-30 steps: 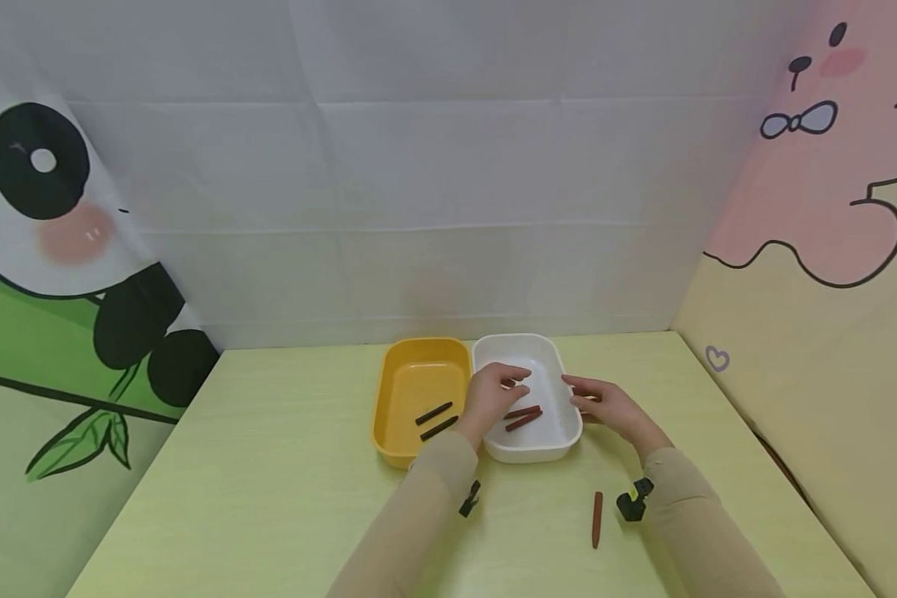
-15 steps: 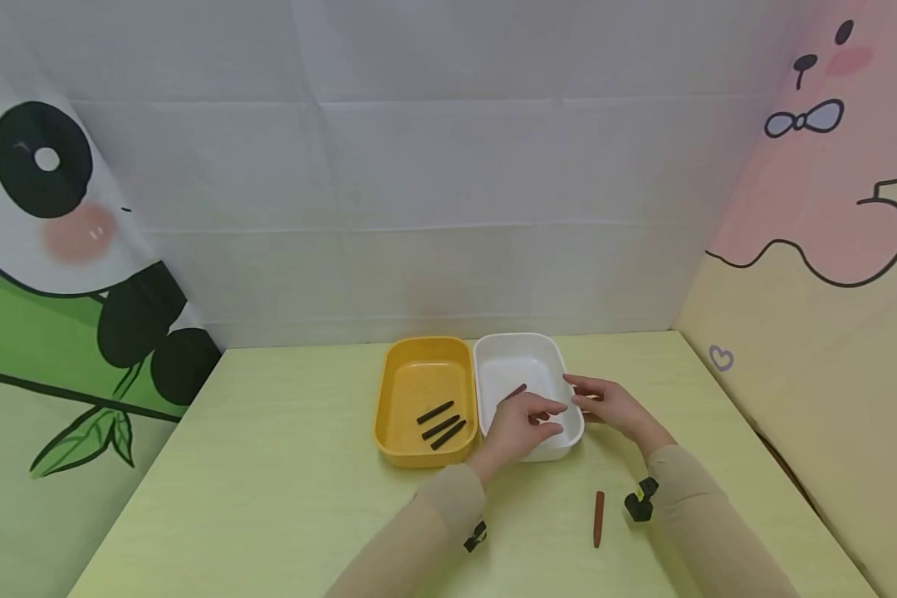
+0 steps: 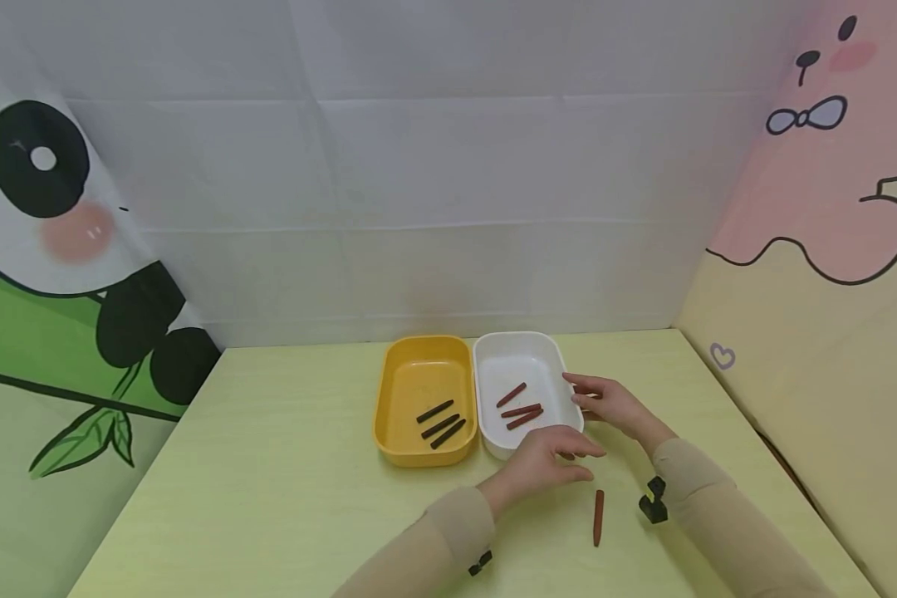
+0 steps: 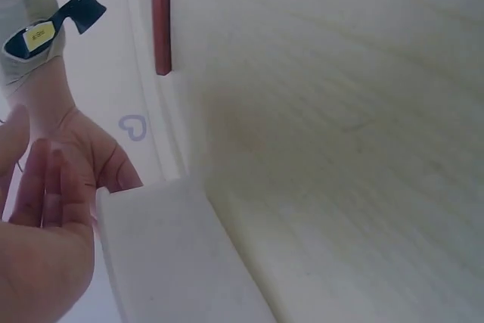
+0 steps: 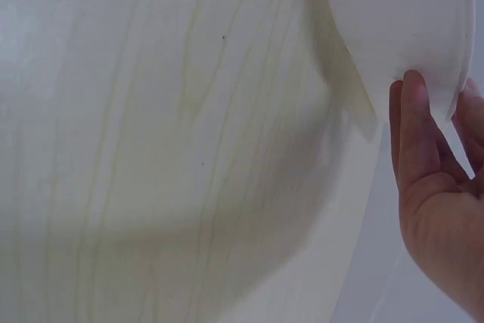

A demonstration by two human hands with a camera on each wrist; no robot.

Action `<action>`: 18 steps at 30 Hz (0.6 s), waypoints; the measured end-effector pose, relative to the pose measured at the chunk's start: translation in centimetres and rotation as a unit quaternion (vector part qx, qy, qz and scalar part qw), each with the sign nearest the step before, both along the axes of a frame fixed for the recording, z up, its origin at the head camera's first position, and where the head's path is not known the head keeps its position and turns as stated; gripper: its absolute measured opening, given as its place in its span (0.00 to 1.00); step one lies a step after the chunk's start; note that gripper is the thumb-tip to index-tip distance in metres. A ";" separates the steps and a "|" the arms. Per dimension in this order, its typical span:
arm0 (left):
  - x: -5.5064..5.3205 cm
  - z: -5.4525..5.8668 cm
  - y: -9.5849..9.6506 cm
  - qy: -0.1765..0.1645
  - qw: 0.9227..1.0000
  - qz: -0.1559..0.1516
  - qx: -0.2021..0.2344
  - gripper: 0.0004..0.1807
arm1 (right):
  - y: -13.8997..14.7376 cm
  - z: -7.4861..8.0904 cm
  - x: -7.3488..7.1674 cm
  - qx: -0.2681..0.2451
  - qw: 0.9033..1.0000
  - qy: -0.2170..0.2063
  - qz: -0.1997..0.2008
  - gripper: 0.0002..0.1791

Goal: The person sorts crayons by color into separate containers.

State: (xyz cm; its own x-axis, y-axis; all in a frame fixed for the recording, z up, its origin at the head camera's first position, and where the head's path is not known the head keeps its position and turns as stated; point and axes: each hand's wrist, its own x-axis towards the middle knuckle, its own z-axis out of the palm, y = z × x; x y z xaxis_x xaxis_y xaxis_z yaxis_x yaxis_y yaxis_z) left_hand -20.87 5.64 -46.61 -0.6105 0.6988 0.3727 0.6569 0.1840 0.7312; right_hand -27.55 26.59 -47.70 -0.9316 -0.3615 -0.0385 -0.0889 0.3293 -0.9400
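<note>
A yellow tray (image 3: 392, 415) on the left holds three dark sticks (image 3: 441, 423). Touching it on the right, a white tray (image 3: 526, 347) holds three reddish-brown sticks (image 3: 519, 407). The left hand (image 3: 544, 465) hovers just near of the white tray, fingers loosely extended, holding nothing. A lone reddish-brown stick (image 3: 598, 517) lies on the green table (image 3: 269, 465), just near of that hand. The right hand (image 3: 609, 403) rests with relaxed fingers against the white tray's right rim.

Bare table (image 3: 269, 498) left/front; trays (yellow tray (image 3: 389, 390), white tray (image 3: 519, 342)) block center.
</note>
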 end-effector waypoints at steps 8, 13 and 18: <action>-0.4 -0.6 1.2 0.038 0.991 -0.092 -0.092 0.17 | 0.1 0.0 0.1 0.007 1.000 0.000 0.000 0.28; -1.0 -1.2 1.7 0.057 0.978 -0.139 -0.143 0.18 | 0.2 0.1 0.2 0.005 1.000 -0.003 0.000 0.28; -1.5 -1.8 2.3 0.087 0.965 -0.183 -0.168 0.18 | 0.2 0.1 0.2 0.007 1.000 -0.003 -0.001 0.28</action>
State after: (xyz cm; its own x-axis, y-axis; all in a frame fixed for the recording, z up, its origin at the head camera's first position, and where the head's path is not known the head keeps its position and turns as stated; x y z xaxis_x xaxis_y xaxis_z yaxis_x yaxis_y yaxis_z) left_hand -22.37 7.90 -48.43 -0.2490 0.9548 0.1625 0.8308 0.1244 0.5425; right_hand -27.35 26.81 -47.65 -0.9324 -0.3583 -0.0481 -0.0831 0.3420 -0.9360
